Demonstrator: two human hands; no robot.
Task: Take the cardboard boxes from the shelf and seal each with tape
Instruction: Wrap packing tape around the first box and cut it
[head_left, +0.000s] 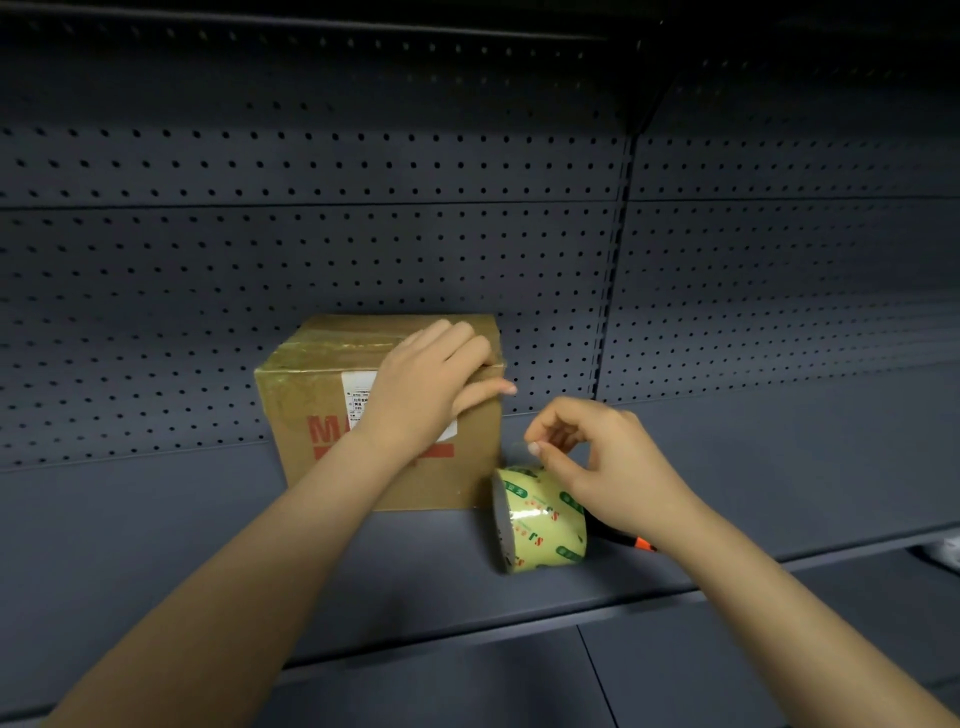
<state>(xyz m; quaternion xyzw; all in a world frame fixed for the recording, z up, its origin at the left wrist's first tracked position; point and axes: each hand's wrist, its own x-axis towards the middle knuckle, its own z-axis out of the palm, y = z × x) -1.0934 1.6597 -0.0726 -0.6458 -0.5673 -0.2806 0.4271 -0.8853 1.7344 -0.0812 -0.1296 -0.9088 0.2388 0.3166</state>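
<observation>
Forearms, yours and bare, reach in from the bottom edge toward the dark grey shelf (208, 545).

Nearest to you, the tape roll (543, 519) stands on its rim on the shelf. It is yellowish with green marks and sits just beside the lower right front corner of the cardboard box (332, 415). Your right hand (608, 457) hovers right above the roll. Its grip is closed in a pinch, with thumb and forefinger holding the clear loose end peeled up from the roll.

Behind your right wrist a black and orange tool (636, 542) lies on the shelf, mostly hidden, so you cannot tell what it is.

A little farther in, the box rests on the shelf with its back close to the rear panel. Glossy tape runs across its top, and the front face carries a white label and red lettering. Your left hand (436, 384) rests on the box's upper right front edge. Its grip is open, with the fingers laid over the top and the thumb stretched straight along the front face toward the corner.

Farthest back is the perforated back panel (311, 249), split by a slotted upright (613, 260).
</observation>
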